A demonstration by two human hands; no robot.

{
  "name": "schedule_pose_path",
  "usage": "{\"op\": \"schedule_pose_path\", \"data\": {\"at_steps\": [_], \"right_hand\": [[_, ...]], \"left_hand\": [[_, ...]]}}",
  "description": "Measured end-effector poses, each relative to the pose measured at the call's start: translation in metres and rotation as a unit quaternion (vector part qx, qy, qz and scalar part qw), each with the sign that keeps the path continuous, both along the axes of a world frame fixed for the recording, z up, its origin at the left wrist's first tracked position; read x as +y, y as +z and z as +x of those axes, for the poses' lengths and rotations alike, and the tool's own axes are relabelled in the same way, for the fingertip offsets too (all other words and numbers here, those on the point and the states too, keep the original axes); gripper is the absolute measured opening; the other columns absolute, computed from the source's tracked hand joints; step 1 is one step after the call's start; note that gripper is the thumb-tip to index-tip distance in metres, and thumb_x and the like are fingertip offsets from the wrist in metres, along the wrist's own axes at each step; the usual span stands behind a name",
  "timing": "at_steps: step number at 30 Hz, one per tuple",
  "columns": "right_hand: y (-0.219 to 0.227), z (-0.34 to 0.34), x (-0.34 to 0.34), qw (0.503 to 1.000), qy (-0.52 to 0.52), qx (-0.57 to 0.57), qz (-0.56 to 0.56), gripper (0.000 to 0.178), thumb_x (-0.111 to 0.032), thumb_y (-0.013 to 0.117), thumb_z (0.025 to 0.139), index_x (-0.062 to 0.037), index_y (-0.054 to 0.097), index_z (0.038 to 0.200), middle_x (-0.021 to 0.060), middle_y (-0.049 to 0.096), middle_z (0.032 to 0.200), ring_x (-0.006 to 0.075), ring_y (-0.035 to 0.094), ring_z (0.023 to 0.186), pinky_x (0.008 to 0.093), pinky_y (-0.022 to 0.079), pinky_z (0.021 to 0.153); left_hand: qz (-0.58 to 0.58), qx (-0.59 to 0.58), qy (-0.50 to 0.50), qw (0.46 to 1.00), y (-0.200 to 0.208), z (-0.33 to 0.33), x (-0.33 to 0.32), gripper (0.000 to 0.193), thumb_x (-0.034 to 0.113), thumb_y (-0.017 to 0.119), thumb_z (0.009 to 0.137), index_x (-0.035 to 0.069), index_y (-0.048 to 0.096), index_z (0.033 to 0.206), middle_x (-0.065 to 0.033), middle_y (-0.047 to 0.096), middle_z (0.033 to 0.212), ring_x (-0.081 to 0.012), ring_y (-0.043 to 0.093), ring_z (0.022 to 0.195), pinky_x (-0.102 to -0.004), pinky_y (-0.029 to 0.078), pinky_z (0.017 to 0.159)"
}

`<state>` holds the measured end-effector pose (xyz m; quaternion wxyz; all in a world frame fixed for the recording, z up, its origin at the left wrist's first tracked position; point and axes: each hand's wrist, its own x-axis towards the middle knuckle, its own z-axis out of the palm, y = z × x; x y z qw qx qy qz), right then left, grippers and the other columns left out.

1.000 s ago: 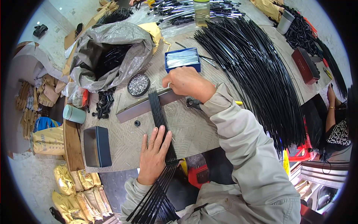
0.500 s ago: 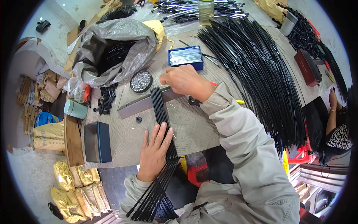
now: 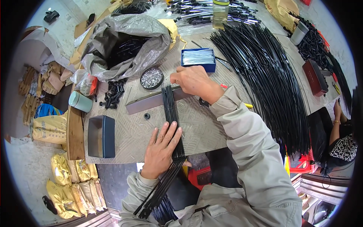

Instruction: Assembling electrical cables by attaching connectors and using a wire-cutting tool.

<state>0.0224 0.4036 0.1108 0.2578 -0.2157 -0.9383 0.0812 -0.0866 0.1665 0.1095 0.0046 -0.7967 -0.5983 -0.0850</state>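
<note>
A flat row of thin black rods [image 3: 169, 106] lies side by side across a grey metal bar [image 3: 145, 103], its lower ends hanging past the table edge toward my lap. My left hand [image 3: 160, 154] rests on the rods with fingers stretched out flat. At the rods' far ends, my right hand [image 3: 194, 82] is closed in a pinch above the bar; what its fingertips hold, if anything, is too small to make out. Just left of it stands a round dish [image 3: 152, 78] of small shiny pieces. Behind it is a blue box [image 3: 198, 57] of thin silvery pins.
A large heap of black rods [image 3: 261, 75] covers the right side. At the back left sits an open grey sack [image 3: 155, 49]. An open dark blue box [image 3: 108, 136], a pale green cup [image 3: 80, 101] and black plastic parts [image 3: 113, 94] stand at left. A bottle [image 3: 220, 15] is far back.
The view has shifted slightly, so the table things appear further right. My left hand still lies flat on the rods, and my right hand stays pinched at their far ends.
</note>
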Motion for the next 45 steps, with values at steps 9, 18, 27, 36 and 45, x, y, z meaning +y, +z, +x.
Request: {"op": "schedule_pose_path", "data": {"at_steps": [9, 18, 27, 36, 45], "right_hand": [[0.0, 0.0, 0.001, 0.999, 0.026, 0.018, -0.01, 0.008, -0.012, 0.055, 0.078, -0.0118, 0.062, 0.081, 0.0069, 0.059, 0.076, 0.0295, 0.06, 0.071, 0.0419, 0.044, 0.057], [-0.002, -0.002, -0.003, 0.999, 0.005, 0.006, -0.046, 0.006, -0.012, 0.055, 0.077, -0.01, 0.06, 0.08, 0.0082, 0.06, 0.08, 0.0311, 0.06, 0.072, 0.0427, 0.045, 0.059], [0.015, 0.016, 0.005, 0.996, -0.058, -0.067, 0.009, 0.004, -0.009, 0.059, 0.072, -0.0085, 0.061, 0.076, 0.0101, 0.061, 0.07, 0.0327, 0.06, 0.071, 0.043, 0.045, 0.059], [0.01, 0.017, 0.004, 0.996, -0.016, -0.048, -0.077, 0.002, -0.008, 0.057, 0.074, -0.0068, 0.059, 0.073, 0.011, 0.059, 0.069, 0.0321, 0.059, 0.07, 0.0424, 0.044, 0.06], [-0.006, -0.002, 0.012, 0.994, 0.041, 0.049, -0.089, 0.003, -0.008, 0.057, 0.075, -0.007, 0.06, 0.074, 0.0106, 0.06, 0.074, 0.0309, 0.059, 0.075, 0.0392, 0.045, 0.064]], "left_hand": [[-0.02, -0.026, 0.036, 0.999, 0.006, 0.008, 0.001, 0.081, 0.059, 0.057, 0.071, 0.009, 0.04, 0.134, -0.0128, 0.034, 0.14, -0.0307, 0.031, 0.13, -0.0509, 0.024, 0.103], [-0.009, -0.019, 0.013, 1.0, 0.004, 0.008, -0.001, 0.079, 0.058, 0.057, 0.071, 0.011, 0.041, 0.133, -0.0129, 0.036, 0.139, -0.0316, 0.033, 0.129, -0.0453, 0.027, 0.104], [-0.004, -0.004, 0.007, 1.0, 0.004, 0.006, 0.0, 0.08, 0.055, 0.064, 0.07, 0.007, 0.043, 0.131, -0.0175, 0.036, 0.138, -0.0361, 0.033, 0.128, -0.0451, 0.029, 0.103], [-0.001, -0.056, 0.012, 0.998, 0.002, 0.006, 0.0, 0.078, 0.051, 0.065, 0.07, 0.005, 0.044, 0.129, -0.0192, 0.038, 0.136, -0.037, 0.037, 0.126, -0.041, 0.035, 0.1], [0.009, -0.054, 0.007, 0.998, 0.0, 0.004, -0.002, 0.078, 0.049, 0.065, 0.071, 0.003, 0.042, 0.13, -0.0196, 0.038, 0.136, -0.0367, 0.036, 0.126, -0.0411, 0.035, 0.1]]}}
